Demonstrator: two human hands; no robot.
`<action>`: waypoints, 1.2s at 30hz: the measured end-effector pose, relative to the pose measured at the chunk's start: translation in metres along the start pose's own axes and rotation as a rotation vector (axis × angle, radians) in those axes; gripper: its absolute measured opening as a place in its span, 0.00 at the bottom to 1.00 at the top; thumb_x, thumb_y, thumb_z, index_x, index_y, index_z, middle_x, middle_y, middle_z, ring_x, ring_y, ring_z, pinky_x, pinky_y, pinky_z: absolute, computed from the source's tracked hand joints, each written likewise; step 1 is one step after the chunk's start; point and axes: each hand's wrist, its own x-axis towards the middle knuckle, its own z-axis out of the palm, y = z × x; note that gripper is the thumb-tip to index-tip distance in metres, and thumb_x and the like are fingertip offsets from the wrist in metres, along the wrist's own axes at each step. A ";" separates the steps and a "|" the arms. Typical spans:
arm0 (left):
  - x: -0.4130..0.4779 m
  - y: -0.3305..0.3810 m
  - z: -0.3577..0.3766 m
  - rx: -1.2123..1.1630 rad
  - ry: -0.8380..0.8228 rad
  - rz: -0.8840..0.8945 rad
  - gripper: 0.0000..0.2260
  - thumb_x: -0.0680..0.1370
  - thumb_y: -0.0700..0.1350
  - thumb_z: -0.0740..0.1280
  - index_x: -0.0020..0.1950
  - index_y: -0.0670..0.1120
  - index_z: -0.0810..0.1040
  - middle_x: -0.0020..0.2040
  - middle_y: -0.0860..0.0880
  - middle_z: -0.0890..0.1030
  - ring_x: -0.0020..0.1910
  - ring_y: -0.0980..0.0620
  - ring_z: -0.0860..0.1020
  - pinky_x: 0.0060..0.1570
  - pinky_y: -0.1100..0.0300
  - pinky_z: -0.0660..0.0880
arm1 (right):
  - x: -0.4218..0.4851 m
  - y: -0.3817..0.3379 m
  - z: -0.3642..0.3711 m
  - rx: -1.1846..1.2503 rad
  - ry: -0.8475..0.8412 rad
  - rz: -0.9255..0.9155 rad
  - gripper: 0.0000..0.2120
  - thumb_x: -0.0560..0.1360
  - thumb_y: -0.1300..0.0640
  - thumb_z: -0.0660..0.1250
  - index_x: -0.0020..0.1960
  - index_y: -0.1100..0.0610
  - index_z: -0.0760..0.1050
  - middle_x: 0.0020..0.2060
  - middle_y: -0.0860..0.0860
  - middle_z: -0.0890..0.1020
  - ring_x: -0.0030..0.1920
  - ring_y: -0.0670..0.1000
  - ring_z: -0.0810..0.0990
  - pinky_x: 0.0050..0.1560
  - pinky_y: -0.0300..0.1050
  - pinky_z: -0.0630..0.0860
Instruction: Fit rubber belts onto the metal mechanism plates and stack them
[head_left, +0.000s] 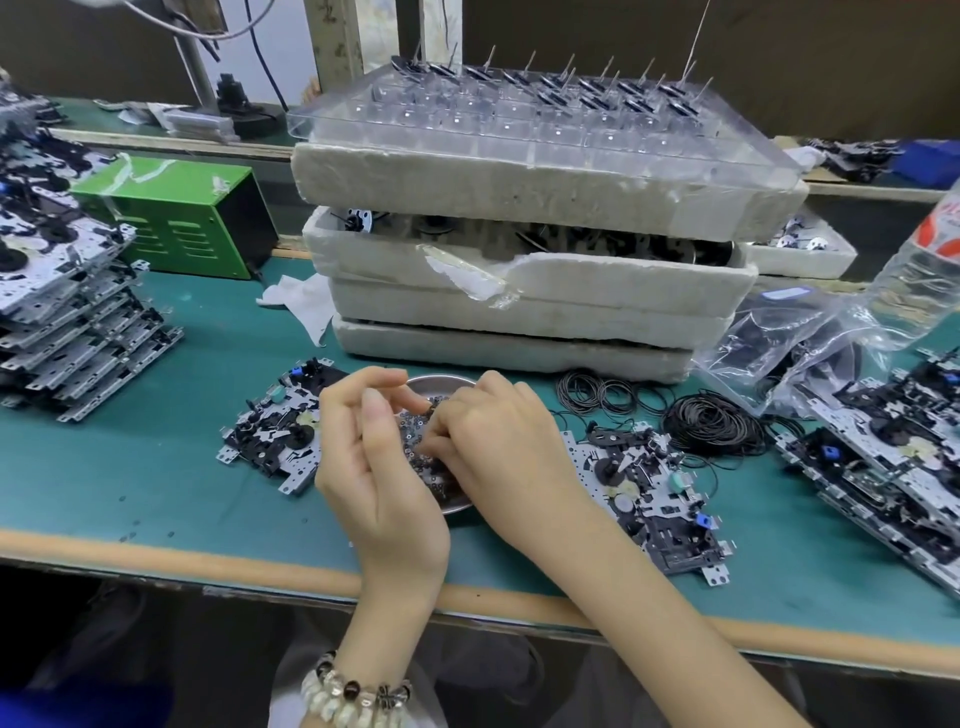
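Both hands hover over a small metal dish full of tiny black parts at the table's front middle. My left hand has its fingers curled, thumb and forefinger close together; what they hold is too small to tell. My right hand reaches its curled fingertips into the dish, pinching among the small parts. One metal mechanism plate lies left of the dish, another lies to its right. Loose black rubber belts lie in a pile behind the right plate.
A tall stack of mechanism plates stands at the left, another stack at the right. White foam trays topped by a clear plastic tray fill the back middle. A green metal box, plastic bags and a bottle stand around.
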 end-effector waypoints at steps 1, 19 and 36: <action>0.000 0.000 0.000 -0.002 -0.003 0.002 0.10 0.83 0.48 0.55 0.50 0.55 0.76 0.41 0.56 0.79 0.42 0.54 0.77 0.45 0.57 0.71 | -0.001 0.000 0.000 0.017 -0.001 0.010 0.14 0.81 0.46 0.58 0.52 0.52 0.78 0.51 0.48 0.80 0.55 0.52 0.68 0.49 0.45 0.60; -0.001 -0.003 0.001 0.007 -0.107 0.114 0.10 0.83 0.45 0.55 0.53 0.51 0.75 0.42 0.58 0.78 0.39 0.57 0.76 0.42 0.67 0.70 | -0.013 0.009 -0.011 0.017 -0.001 0.083 0.10 0.84 0.54 0.52 0.56 0.55 0.70 0.53 0.51 0.73 0.51 0.54 0.65 0.53 0.49 0.63; -0.002 -0.003 0.001 0.002 -0.106 0.084 0.10 0.83 0.44 0.54 0.53 0.46 0.75 0.41 0.58 0.78 0.40 0.59 0.76 0.43 0.68 0.69 | -0.009 0.019 -0.013 0.523 0.119 0.206 0.08 0.77 0.50 0.69 0.43 0.53 0.84 0.38 0.40 0.80 0.49 0.51 0.72 0.45 0.41 0.61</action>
